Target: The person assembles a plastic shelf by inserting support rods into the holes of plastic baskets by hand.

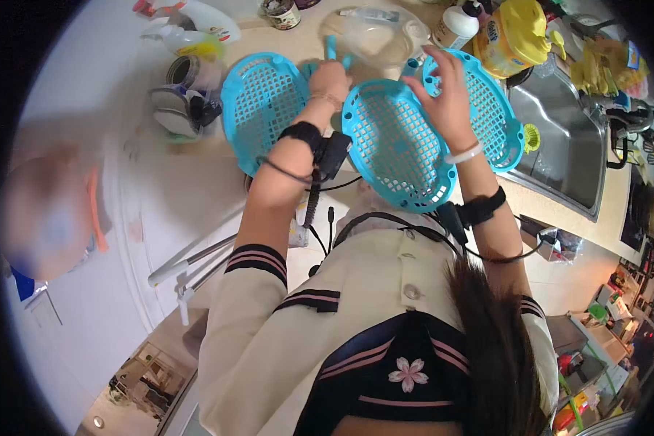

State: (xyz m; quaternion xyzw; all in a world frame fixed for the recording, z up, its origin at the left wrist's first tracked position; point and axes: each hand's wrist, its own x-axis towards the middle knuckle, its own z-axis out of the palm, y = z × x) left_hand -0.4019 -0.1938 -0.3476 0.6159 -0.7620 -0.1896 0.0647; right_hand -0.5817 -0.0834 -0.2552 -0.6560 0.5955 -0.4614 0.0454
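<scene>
Three light-blue oval mesh rack shelves lie in front of me: a left shelf [261, 102], a middle shelf [396, 138] and a right shelf [490, 109]. Between the left and middle ones, my left hand [330, 81] is closed around light-blue plastic tubes [331, 48], whose ends stick out past the fingers. My right hand [447, 94] is over the gap between the middle and right shelves. A short light-blue tube piece [412, 67] shows between its thumb and curved fingers. My right palm and wrist cover part of both shelves.
A steel sink [559, 131] with a faucet is on the right. Behind the shelves stand a clear plastic container [378, 36], a white pump bottle [458, 27] and a yellow container [514, 36]. Spray bottles [200, 22] and a jar [281, 13] are at the back left. Black cables [327, 232] hang from my wrists.
</scene>
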